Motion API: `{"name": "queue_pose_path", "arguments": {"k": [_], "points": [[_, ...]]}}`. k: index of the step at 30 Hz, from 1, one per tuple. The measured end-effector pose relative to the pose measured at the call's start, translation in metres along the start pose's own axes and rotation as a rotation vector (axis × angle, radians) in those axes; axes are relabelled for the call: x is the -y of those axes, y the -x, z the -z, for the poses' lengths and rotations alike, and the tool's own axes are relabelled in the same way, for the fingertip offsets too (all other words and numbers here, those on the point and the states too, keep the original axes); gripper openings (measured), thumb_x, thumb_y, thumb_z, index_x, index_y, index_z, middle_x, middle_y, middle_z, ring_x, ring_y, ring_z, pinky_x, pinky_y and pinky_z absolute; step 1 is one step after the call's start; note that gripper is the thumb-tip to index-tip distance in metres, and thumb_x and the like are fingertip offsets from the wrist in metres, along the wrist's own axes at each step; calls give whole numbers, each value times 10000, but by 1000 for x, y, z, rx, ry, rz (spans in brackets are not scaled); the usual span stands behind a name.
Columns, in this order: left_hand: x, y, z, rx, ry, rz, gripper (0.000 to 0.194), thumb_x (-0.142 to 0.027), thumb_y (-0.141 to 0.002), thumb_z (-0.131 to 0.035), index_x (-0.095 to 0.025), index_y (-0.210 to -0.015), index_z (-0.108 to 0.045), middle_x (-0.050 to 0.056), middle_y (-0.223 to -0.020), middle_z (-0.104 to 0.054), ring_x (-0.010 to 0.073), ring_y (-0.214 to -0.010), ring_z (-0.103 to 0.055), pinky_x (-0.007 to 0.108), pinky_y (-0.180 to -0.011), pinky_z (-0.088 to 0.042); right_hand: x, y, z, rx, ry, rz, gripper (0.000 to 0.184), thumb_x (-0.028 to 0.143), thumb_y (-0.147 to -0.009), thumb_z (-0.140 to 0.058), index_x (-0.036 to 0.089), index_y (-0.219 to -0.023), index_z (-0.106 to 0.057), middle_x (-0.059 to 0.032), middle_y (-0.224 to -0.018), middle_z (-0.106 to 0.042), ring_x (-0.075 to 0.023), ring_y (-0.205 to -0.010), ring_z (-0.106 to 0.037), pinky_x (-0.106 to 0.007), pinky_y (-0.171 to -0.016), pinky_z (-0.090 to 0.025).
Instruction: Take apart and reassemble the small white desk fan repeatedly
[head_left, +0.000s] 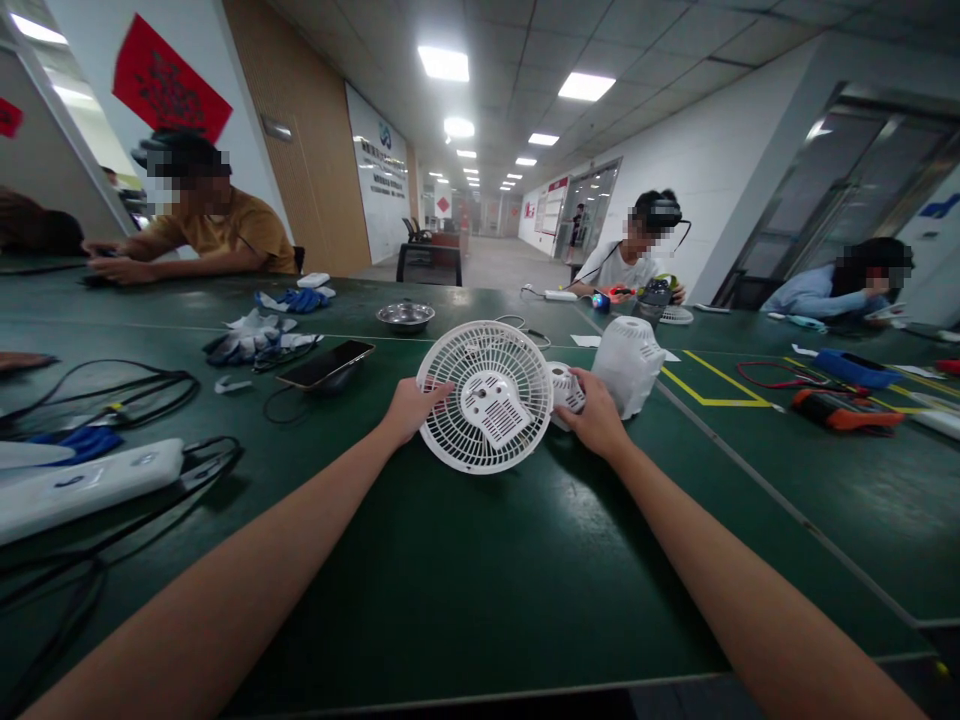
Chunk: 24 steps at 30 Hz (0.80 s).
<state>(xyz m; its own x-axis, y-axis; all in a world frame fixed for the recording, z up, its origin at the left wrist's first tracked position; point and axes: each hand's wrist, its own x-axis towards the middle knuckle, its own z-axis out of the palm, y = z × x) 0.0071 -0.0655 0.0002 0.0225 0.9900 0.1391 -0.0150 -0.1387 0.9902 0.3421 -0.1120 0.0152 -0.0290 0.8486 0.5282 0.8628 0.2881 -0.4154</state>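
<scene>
My left hand (416,408) grips the left rim of a round white fan grille (442,432), thumb on its face. The grille is tilted up toward me, and a slotted white plate sits at its centre. To the right, my right hand (598,415) is closed around a small white slotted fan housing (564,385), partly hidden by the fingers and next to the grille's edge. Whether housing and grille touch, I cannot tell. Just behind my right hand stands a larger white plastic casing (628,368), upright on the table.
On the green table (465,580) lie a phone (330,364), gloves (259,338), a metal bowl (406,317) and a white power strip (90,490) with black cables. An orange multimeter (846,411) lies at right. Several people sit around the table.
</scene>
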Motion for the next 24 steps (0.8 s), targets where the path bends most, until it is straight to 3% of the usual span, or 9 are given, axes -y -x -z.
{"name": "queue_pose_path", "arguments": {"k": [4,7,9,11,14,16,19,24], "points": [[-3,2,0,-9,-2,26,232,-288,-770,-815,-124,-918,-743,100,-872,-776,232,-757,-740,401,-754,-611,3,-2,8,-121,42,-16,614,283,-753,-643,170,-1345,-522,-171,-1286,-575,-350,-1238,-514,-535,-1063,-404],[-3,1,0,-8,-9,28,216,-283,-792,-799,-126,-927,-741,100,-884,-776,234,-775,-743,403,-758,-612,17,-2,11,-156,-135,-22,470,325,-779,-643,185,-1225,-592,-141,-1166,-638,-308,-1090,-598,-510,-1022,-444],[-2,1,0,-9,-11,30,217,-286,-795,-799,-126,-929,-741,102,-886,-775,233,-771,-742,406,-757,-613,32,1,10,-17,-414,-146,357,406,-815,-637,203,-1108,-612,-90,-974,-680,-257,-893,-648,-463,-900,-516],[-1,0,0,-13,-4,30,219,-285,-791,-804,-129,-932,-741,103,-889,-775,231,-764,-742,406,-755,-613,50,8,6,227,-761,-344,308,479,-857,-598,218,-1022,-598,-50,-850,-682,-218,-762,-662,-402,-763,-552],[0,-2,1,-6,6,31,228,-289,-789,-807,-132,-941,-740,105,-898,-776,232,-767,-743,407,-752,-614,75,20,0,592,-1144,-586,395,579,-933,-487,227,-1076,-592,-61,-905,-719,-193,-761,-696,-352,-702,-571],[1,-2,1,-5,10,29,232,-291,-789,-806,-132,-944,-741,103,-896,-775,231,-765,-742,405,-749,-613,88,27,-2,728,-1303,-648,474,614,-967,-401,207,-1082,-616,-87,-961,-734,-191,-816,-717,-356,-749,-589],[0,-1,0,-14,13,21,238,-298,-788,-805,-128,-942,-741,102,-891,-774,229,-758,-737,396,-735,-608,97,32,-6,680,-1445,-677,396,539,-988,-422,213,-1081,-626,-78,-1034,-741,-188,-899,-728,-363,-827,-599],[-2,2,-2,-41,9,-8,273,-386,-805,-782,-123,-861,-735,85,-803,-754,211,-705,-708,363,-704,-585,96,31,-13,553,-1481,-719,257,433,-973,-503,227,-1080,-613,-56,-1032,-742,-200,-960,-728,-390,-850,-609]]}}
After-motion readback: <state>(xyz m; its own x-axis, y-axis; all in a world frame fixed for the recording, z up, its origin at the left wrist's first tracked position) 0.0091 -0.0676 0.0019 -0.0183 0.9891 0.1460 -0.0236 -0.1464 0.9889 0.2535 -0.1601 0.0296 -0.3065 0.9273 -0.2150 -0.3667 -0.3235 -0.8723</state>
